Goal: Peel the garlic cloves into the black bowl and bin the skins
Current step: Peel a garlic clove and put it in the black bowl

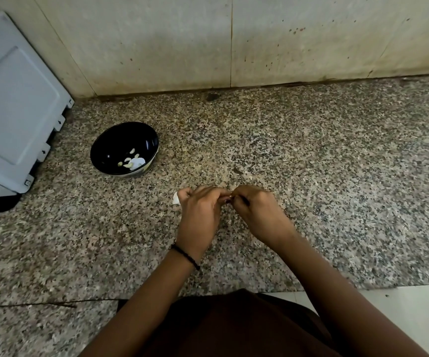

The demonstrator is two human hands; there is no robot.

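A black bowl (115, 145) stands on the speckled granite counter, left of centre, with several peeled garlic cloves (133, 162) inside. My left hand (200, 212) and my right hand (259, 212) meet over the middle of the counter, fingertips together, pinching a small garlic clove (230, 198) that is almost hidden between them. A white bit of garlic (175, 198) pokes out at the left side of my left hand, held in its curled fingers.
A grey-white appliance (15, 112) stands at the left edge, close to the bowl. A stained tiled wall (259, 42) runs along the back of the counter. The counter's front edge (311, 289) is near my body, with white floor at lower right.
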